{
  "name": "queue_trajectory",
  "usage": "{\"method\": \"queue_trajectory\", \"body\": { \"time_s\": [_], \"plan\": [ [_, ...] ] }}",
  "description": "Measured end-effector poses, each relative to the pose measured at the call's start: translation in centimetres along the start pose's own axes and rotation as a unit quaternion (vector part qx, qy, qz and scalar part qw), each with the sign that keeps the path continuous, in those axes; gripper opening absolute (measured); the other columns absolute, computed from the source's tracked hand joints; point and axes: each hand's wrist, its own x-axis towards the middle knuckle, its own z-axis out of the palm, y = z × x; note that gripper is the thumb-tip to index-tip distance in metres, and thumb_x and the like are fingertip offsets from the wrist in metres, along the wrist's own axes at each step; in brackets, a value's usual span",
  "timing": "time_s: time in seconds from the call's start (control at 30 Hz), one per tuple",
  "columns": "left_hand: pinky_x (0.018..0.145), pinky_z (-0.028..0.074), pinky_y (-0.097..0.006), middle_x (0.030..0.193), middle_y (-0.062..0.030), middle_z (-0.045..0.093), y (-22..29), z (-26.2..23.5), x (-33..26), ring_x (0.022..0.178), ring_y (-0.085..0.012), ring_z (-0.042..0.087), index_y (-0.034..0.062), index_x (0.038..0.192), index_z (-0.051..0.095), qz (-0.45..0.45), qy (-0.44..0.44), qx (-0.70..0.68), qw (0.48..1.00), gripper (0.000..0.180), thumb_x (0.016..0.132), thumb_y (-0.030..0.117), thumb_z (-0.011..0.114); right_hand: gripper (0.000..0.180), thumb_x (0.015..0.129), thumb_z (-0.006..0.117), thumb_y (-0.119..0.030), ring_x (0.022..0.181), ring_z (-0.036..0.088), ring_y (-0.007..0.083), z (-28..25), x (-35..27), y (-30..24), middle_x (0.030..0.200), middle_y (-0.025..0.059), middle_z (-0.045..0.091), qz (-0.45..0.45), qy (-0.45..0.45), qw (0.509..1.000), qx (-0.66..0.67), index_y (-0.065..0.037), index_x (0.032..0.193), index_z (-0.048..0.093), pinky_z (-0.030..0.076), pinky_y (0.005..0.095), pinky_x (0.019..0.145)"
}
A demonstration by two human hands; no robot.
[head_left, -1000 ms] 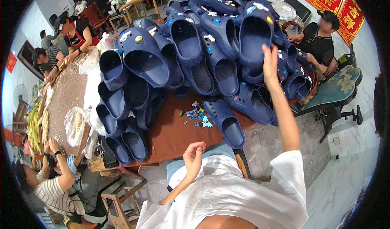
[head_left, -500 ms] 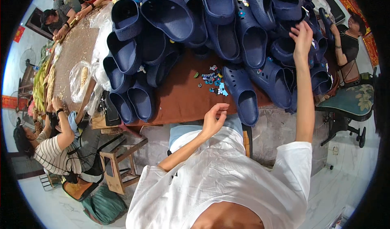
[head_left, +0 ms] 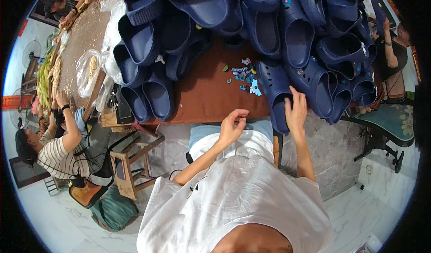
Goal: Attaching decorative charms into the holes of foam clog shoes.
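A navy foam clog (head_left: 268, 79) lies on the brown cloth, its heel at the front edge of the table. My right hand (head_left: 296, 111) is at this clog's right rim near the heel, fingers stretched and apart, not gripping it. I cannot tell whether the fingertips touch the rim. Over the table's front edge hovers my left hand (head_left: 232, 127), fingers loosely bent and apart, with nothing visible in it. A small cluster of blue, white and green shoe charms (head_left: 244, 76) lies just left of the clog. Many more navy clogs (head_left: 298, 40) are heaped behind, some with charms fitted.
The brown cloth (head_left: 202, 93) covers the table. Clogs (head_left: 158, 98) stand along its left side. Further left, people work at a table with corn (head_left: 56, 80). A seated person (head_left: 393, 51) at the right holds a clog. A green chair (head_left: 386, 123) stands at the right.
My right hand has come down and left from the heaped clogs at the right to the front clog. My left hand has barely moved. The view has shifted slightly.
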Motion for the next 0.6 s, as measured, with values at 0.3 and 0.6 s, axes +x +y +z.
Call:
{"method": "queue_trajectory", "body": {
  "time_s": [0.3,0.6],
  "plan": [
    [0.082,0.05,-0.026,0.11,-0.0051,0.067,0.8,-1.2,-0.7,0.092,-0.0103,0.061,0.0016,0.119,0.061,-0.003,0.036,-0.046,0.998,0.025,0.094,0.006,0.059,0.034,0.083,0.058,0.0,0.087,0.059,0.0339,-0.3,-0.6,-3.1,0.096,0.0146,0.054,0.009,0.033,0.998,0.049,-0.006,0.116,0.063,0.047,0.0413,0.077],
    [0.099,0.043,-0.035,0.139,-0.0138,0.046,3.4,-4.2,-2.7,0.122,-0.0211,0.05,0.0022,0.146,0.035,0.09,0.154,0.003,0.984,0.072,0.084,0.01,0.071,0.036,0.08,0.058,-0.002,0.092,0.058,0.0352,5.2,-2.0,-12.0,0.1,0.0147,0.054,-0.009,-0.045,0.983,0.177,-0.006,0.116,0.06,0.049,0.0428,0.079]
  ]
}}
